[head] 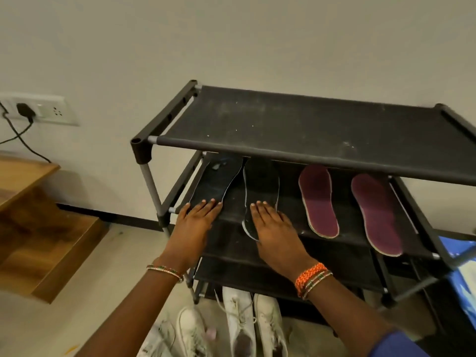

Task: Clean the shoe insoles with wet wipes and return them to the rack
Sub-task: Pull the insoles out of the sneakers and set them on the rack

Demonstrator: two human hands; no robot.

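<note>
A black shoe rack (296,148) stands against the wall. On its second shelf lie two black insoles and two maroon insoles. My left hand (195,217) rests flat, fingers straight, on the heel end of the left black insole (219,176). My right hand (273,225) lies flat on the heel end of the right black insole (261,184). The two maroon insoles (318,199) (376,215) lie untouched to the right on the same shelf. No wet wipe is visible.
Several white sneakers (239,328) stand on the floor under the rack. Wooden steps (38,228) rise at the left. A wall socket with a plugged charger (25,110) is at far left. A blue patterned object (463,269) sits at the right edge.
</note>
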